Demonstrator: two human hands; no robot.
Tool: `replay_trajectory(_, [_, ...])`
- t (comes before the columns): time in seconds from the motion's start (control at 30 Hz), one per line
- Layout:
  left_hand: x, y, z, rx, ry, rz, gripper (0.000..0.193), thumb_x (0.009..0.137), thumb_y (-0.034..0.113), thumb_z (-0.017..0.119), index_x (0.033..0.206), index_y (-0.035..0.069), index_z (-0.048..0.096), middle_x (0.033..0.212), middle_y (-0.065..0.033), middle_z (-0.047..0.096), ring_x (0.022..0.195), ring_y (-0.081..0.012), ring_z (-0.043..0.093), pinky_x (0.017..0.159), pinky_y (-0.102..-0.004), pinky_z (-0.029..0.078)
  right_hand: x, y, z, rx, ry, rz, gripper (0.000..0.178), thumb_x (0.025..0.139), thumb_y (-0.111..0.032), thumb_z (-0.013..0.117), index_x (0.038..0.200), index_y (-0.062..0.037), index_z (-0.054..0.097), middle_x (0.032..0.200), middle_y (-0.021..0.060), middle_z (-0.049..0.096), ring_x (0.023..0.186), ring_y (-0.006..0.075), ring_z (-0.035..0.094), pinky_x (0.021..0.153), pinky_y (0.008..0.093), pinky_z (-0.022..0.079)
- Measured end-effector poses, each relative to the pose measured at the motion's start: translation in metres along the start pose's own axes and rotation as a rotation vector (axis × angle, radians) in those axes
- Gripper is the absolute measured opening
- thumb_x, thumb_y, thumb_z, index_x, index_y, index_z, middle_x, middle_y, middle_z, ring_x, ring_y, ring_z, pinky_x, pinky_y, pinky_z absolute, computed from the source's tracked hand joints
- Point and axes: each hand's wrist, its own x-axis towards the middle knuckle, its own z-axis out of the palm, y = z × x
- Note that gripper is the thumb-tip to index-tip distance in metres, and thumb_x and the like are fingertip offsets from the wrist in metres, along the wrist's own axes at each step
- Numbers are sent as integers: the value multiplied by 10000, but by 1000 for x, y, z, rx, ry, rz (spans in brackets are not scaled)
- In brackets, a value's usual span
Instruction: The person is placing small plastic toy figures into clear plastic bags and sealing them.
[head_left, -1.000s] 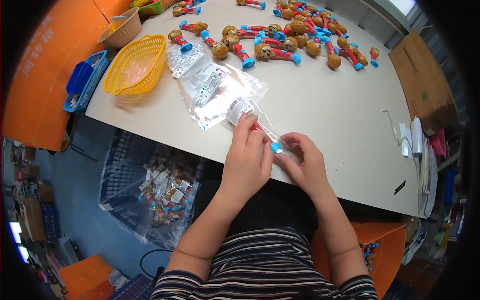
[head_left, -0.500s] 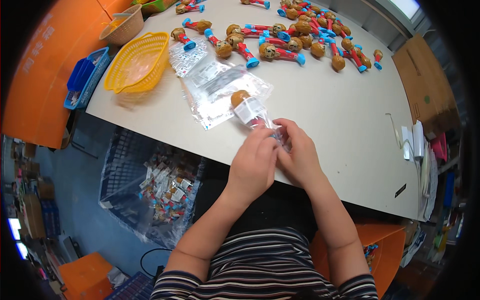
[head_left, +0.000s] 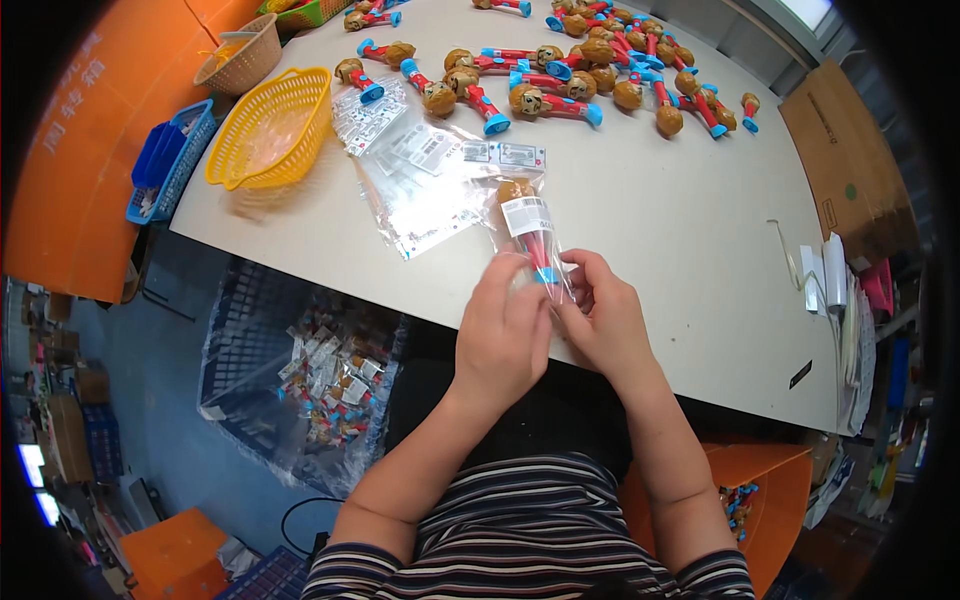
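Observation:
A clear plastic bag with a white label lies tilted over the table edge side, a toy figure with a round brown head, red body and blue base inside it. My left hand is closed around the bag's lower left, by the blue base. On the other side my right hand pinches the bag's lower right corner. Just beyond, a stack of flat clear bags rests on the table. Several loose toy figures of the same kind lie farther back.
A yellow plastic basket stands on the table's left, with a blue basket beside it. Below, a blue crate holds many bagged toys. A cardboard box borders the right edge. An orange bin sits beneath my right arm.
The toy has slid deeper into the bag and now sits more upright, its blue base between my hands. The bag's printed top flap now shows beyond the head. My hands have barely moved.

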Motion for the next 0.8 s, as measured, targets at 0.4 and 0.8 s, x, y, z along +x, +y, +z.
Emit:
replay_trajectory(0.4, [-18, -11, -3, 75, -158, -284, 173, 760, -70, 623, 897, -6, 538, 872, -136, 528, 737, -282, 581, 648, -369, 487, -12, 2, 0, -12, 88, 134, 223, 871, -85, 701, 1057, 19, 637, 778, 90, 661, 635, 144, 620, 589, 264, 498])
replay_trajectory(0.8, [-20, 23, -8, -62, -147, 28, 212, 775, 41, 734, 976, 39, 666, 968, -97, 618, 895, -273, 607, 767, -372, 458, -18, -6, -34, 607, -144, 564, 284, 910, -39, 657, 1162, 46, 560, 838, 83, 700, 718, 109, 675, 625, 225, 560])
